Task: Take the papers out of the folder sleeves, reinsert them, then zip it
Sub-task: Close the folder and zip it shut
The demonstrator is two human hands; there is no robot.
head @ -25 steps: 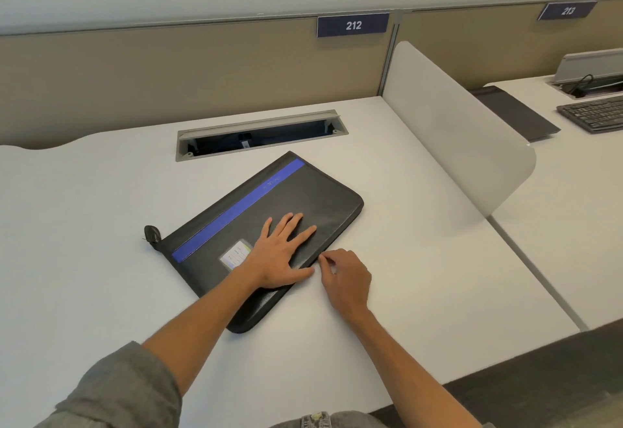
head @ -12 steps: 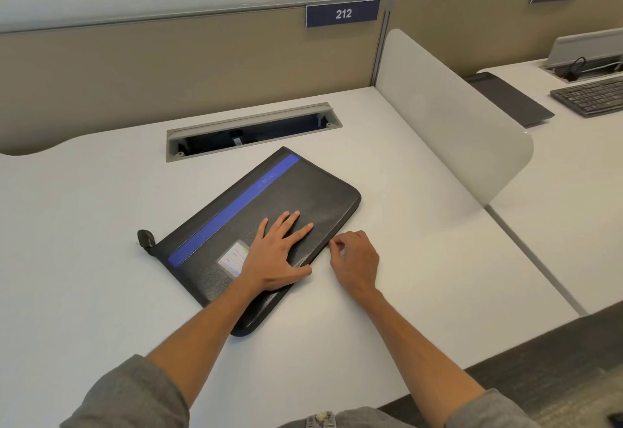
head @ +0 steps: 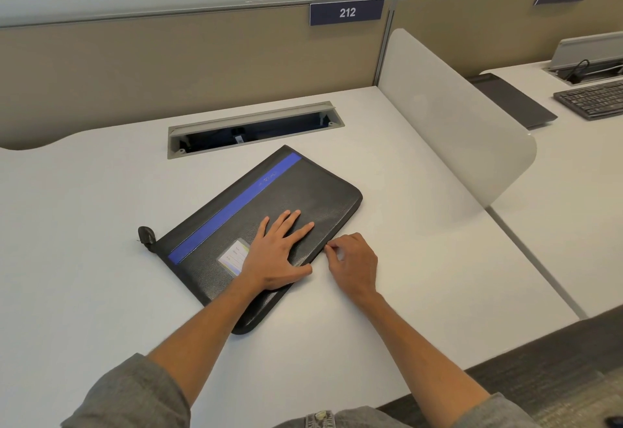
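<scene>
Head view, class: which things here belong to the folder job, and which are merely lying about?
Belong to the job:
folder, closed, flat on the desk
left hand, pressing flat on the folder
right hand, fingers pinched at the folder's near edge

Lying about:
keyboard
divider panel
cable tray
sign 212

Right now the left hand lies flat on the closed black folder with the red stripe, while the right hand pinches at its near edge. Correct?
Not quite: the stripe is blue, not red. The rest holds in the head view: the left hand lies flat on the closed black folder, and the right hand pinches at its near edge.
</scene>
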